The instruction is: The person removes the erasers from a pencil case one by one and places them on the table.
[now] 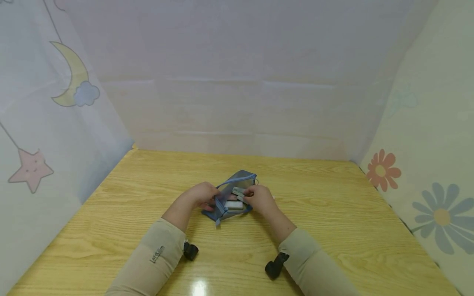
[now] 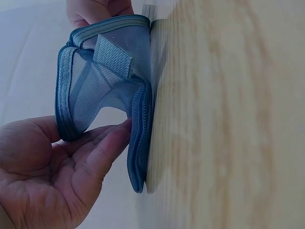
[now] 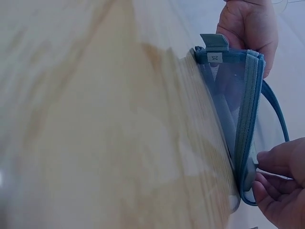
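Note:
A blue mesh zip pouch point(image 1: 242, 174) lies unzipped on the table, its mouth spread wide. Several small blocks are inside, among them a white block point(image 1: 234, 204) and a grey-green one point(image 1: 238, 190); their exact kind is too small to tell. At the pouch's left side, my left hand point(image 1: 203, 195) grips the zipped rim between thumb and fingers, clearest in the left wrist view. My right hand point(image 1: 261, 199) reaches in at the right end and pinches a small grey block point(image 3: 249, 175) just inside the mouth. Fingers partly hide this block.
The pouch rests on a wood-grain table point(image 1: 333, 222). Patterned cloth walls point(image 1: 237, 107) enclose its back and sides. A black wrist camera point(image 1: 190, 250) sits on the left sleeve, another black camera point(image 1: 275, 267) on the right. Something small and pale point(image 1: 273, 197) shows beyond the right hand.

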Demonstrator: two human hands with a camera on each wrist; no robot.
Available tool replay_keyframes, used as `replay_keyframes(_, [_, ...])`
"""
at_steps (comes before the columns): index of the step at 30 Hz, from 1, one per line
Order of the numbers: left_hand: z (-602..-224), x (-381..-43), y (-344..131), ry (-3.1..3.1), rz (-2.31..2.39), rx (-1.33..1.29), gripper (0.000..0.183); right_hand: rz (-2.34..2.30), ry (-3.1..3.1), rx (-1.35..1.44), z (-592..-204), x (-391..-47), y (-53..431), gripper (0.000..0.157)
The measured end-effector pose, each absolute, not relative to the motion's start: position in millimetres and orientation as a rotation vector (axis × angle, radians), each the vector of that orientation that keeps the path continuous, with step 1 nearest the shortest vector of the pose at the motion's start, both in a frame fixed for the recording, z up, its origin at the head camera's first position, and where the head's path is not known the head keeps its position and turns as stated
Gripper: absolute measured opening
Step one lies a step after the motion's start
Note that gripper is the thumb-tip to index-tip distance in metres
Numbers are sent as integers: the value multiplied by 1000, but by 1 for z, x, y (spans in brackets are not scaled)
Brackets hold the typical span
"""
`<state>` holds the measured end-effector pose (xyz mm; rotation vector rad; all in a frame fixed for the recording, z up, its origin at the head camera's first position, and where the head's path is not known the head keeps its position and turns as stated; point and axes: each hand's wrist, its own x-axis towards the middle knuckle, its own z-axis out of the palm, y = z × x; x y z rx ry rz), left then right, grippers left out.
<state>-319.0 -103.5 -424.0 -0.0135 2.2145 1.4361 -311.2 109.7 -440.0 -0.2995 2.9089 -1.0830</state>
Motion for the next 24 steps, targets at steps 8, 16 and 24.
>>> replay_keyframes(8, [-428, -321, -103, 2222, 1434, -9, 21, -1110, 2934, -278, -447, -315, 107, 18])
replay_keyframes(16, [-426, -320, -103, 2222, 1431, -1, 21, -1015, 2989, -307, -445, -316, 104, 19])
replay_keyframes(24, [-423, -319, -102, 2235, 1412, 0, 22, -1048, 2983, -311, -442, -314, 102, 14])
